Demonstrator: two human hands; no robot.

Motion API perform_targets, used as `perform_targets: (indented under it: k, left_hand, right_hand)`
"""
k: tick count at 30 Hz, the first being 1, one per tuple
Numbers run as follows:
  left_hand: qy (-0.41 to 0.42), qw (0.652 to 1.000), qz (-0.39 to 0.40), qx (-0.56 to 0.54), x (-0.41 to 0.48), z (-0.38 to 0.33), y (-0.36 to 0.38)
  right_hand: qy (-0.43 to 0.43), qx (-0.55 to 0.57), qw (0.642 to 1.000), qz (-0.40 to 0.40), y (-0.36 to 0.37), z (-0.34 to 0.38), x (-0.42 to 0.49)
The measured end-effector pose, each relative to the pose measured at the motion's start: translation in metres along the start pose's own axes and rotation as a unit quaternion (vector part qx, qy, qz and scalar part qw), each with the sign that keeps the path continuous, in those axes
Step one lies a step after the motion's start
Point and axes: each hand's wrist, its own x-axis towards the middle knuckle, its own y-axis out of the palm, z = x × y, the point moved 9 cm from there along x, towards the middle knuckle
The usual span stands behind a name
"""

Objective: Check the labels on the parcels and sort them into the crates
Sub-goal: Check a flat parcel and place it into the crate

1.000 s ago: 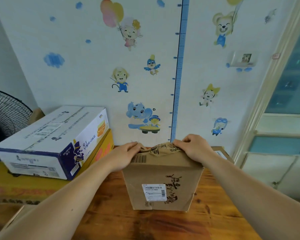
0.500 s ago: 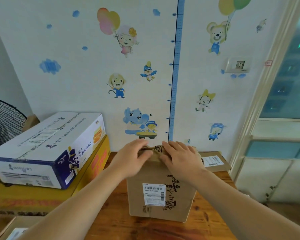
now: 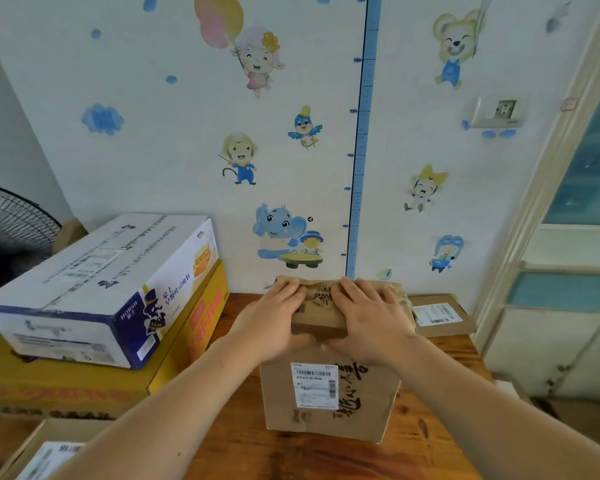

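Observation:
A brown cardboard parcel [image 3: 361, 407] stands upright on the wooden table [image 3: 433, 441], with a white barcode label [image 3: 314, 384] and dark brush lettering on its front face. My left hand [image 3: 274, 317] and my right hand [image 3: 369, 317] lie side by side on its crumpled, taped top. The fingers of both stretch flat toward the wall and press down, and the thumbs hang over the front edge. A flat brown parcel [image 3: 442, 318] with its own label lies behind it at the back right.
On the left, a white and blue carton [image 3: 94, 285] sits on a wide yellow carton [image 3: 66, 386]. An open brown box [image 3: 45, 455] holding a labelled parcel is at the bottom left. A black fan [image 3: 11, 230] stands far left. The wall is close behind.
Both hands have slid from the outer corners of the parcel's top to its middle and now lie flat there. The parcel itself stays in place.

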Motion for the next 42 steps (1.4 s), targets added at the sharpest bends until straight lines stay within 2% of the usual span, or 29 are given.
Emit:
perform_targets:
  k: [5, 13, 19, 25, 28, 31, 33, 36, 39, 42]
  left_hand:
    - [0.000, 0.999, 0.036, -0.008, -0.007, -0.007, -0.011]
    - [0.009, 1.000, 0.027, -0.001, -0.006, -0.008, -0.016]
    - [-0.008, 1.000, 0.025, 0.008, -0.003, -0.003, -0.005]
    - [0.001, 1.000, 0.001, -0.023, -0.005, 0.000, -0.005]
    - [-0.012, 0.998, -0.013, -0.053, -0.007, 0.009, -0.009]
    - [-0.062, 0.992, -0.024, -0.107, -0.012, 0.032, -0.005]
    - [-0.098, 0.982, -0.040, -0.155, -0.017, 0.046, -0.002]
    - [-0.139, 0.961, -0.087, -0.222, -0.025, 0.059, -0.003]
    - [-0.198, 0.904, -0.126, -0.358, -0.038, 0.071, 0.005]
    - [-0.235, 0.863, -0.087, -0.438, -0.045, 0.071, 0.038]
  right_hand:
    - [-0.005, -0.002, 1.000, -0.006, -0.004, -0.001, 0.001]
    - [-0.001, 0.009, 0.999, -0.035, -0.011, -0.005, -0.003]
    - [-0.004, -0.004, 1.000, 0.004, -0.001, 0.001, 0.000]
    - [-0.011, 0.011, 0.999, -0.038, -0.006, -0.002, -0.002]
    - [0.011, 0.019, 0.997, -0.072, -0.012, -0.012, -0.006]
    - [0.075, 0.075, 0.991, -0.079, -0.007, -0.037, -0.015]
    - [0.125, 0.188, 0.972, -0.071, 0.004, -0.053, -0.022]
    - [0.182, 0.345, 0.919, -0.055, 0.031, -0.064, -0.027]
    - [0.207, 0.411, 0.887, -0.041, 0.061, -0.069, -0.026]
    - [0.198, 0.435, 0.878, -0.034, 0.074, -0.065, -0.027]
